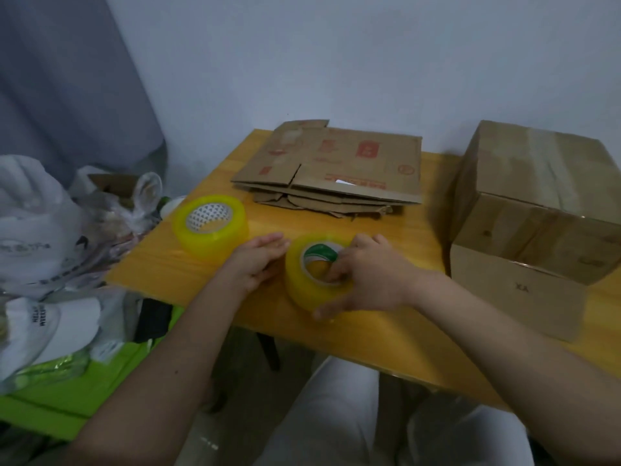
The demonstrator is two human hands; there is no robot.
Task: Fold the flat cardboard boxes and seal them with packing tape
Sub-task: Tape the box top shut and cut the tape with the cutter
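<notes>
A yellowish roll of packing tape (304,284) with a green-and-white core stands tilted on the wooden table (188,267). My right hand (366,274) grips it, fingers hooked into the core and thumb under the outer rim. My left hand (255,260) rests beside the roll's left side, fingers stretched and touching it. A second yellowish tape roll (211,223) lies flat to the left. A stack of flat cardboard boxes (336,166) with red print lies at the table's back.
Two folded-up brown boxes (534,230) sit at the right, one on the other, the nearer with an open side facing me. Left of the table, white bags and cloth (40,230) pile over a green surface (67,391). My white-trousered legs (336,415) are below.
</notes>
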